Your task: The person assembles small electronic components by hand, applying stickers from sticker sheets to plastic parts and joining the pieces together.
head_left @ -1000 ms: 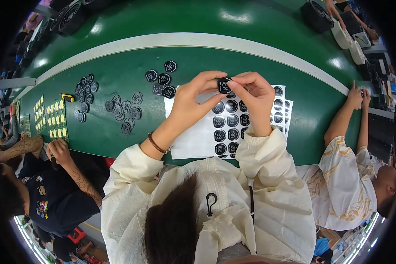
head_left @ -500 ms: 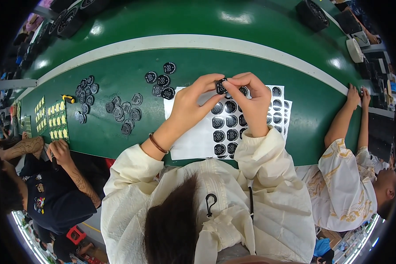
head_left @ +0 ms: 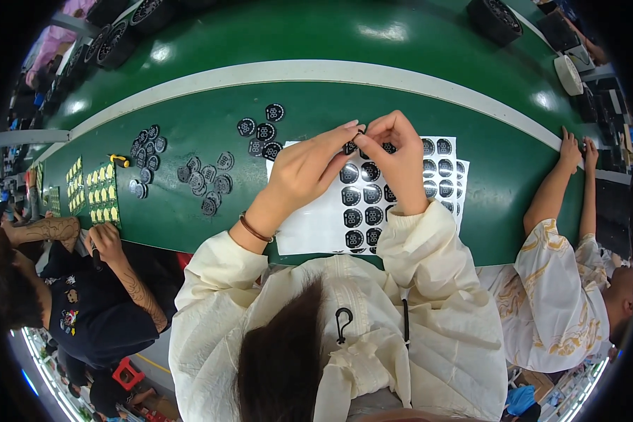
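Observation:
Over the upper part of a white sticker sheet (head_left: pixel 302 228), both my hands meet at a small round black disc (head_left: pixel 349 148), mostly hidden by the fingers. My left hand (head_left: pixel 301 172) pinches its left side, fingers bent over it. At its right edge, the thumb and forefinger of my right hand (head_left: pixel 394 151) close on it. Rows of round black stickers (head_left: pixel 353 216) with pale printed digits cover the sheet's right part. To the left of the sheet lies a small group of black discs (head_left: pixel 265 131), and further left are greyer discs (head_left: pixel 204 179).
More dark discs (head_left: pixel 148 151) lie at left, beside a yellow-handled tool (head_left: pixel 119 160) and green-and-yellow panels (head_left: pixel 103 193). A co-worker's hand (head_left: pixel 104 244) is near those panels; another person's hands (head_left: pixel 571 151) rest at the right. A white strip (head_left: pixel 316 70) crosses the far bench.
My left fingers have folded further over the disc, which now shows less and looks tilted. My right hand has shifted slightly. The whole view has moved a little.

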A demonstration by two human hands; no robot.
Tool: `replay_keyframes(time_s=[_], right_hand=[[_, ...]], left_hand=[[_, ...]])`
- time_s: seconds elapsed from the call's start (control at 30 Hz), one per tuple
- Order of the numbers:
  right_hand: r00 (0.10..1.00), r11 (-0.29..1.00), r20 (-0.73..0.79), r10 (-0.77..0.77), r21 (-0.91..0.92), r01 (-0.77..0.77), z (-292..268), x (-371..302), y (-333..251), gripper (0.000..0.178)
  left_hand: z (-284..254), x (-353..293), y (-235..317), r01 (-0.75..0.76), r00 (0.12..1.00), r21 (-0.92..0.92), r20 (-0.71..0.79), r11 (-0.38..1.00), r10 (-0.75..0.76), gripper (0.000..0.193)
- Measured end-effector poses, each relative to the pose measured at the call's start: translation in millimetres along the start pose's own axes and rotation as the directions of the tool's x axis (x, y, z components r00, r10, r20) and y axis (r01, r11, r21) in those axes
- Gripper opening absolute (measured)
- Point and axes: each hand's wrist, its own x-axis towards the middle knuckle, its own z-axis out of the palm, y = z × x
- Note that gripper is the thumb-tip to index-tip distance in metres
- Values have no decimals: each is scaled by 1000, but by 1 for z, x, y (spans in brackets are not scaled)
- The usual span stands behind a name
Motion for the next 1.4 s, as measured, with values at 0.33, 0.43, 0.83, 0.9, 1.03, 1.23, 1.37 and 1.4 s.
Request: replay_keyframes(time_s=[0.33,0.43,0.83,0.9,1.03,1.23,1.37,1.4], right_hand=[[987,988,112,113,92,-123,-5,3,4,20],[979,988,157,129,59,-140,-4,1,2,19],[982,970,184,-42,-229,84,-5,-2,-10,10],[974,950,219,-49,-291,113,-8,-3,-14,11],[941,864,337,-39,-461,201,-12,-8,-17,17],[901,690,430,63,-671,272,-9,-14,-17,22],[898,629,432,79,-721,292,-6,-16,-21,19],[898,629,433,79,-720,292,-7,-15,-19,19]], left_hand=[[-67,-4,-15,241,951,532,37,812,-307,37],[-80,-18,-22,236,940,632,45,738,-339,37],[-110,-57,-15,446,835,624,-32,642,-549,32],[-109,-58,-15,461,833,604,-44,650,-551,30],[-109,-56,-17,507,811,574,-63,644,-582,28],[-107,-42,-9,560,779,570,-117,601,-616,26],[-89,-26,3,571,811,347,-96,744,-578,28],[-83,-23,7,549,833,241,-79,800,-548,29]])
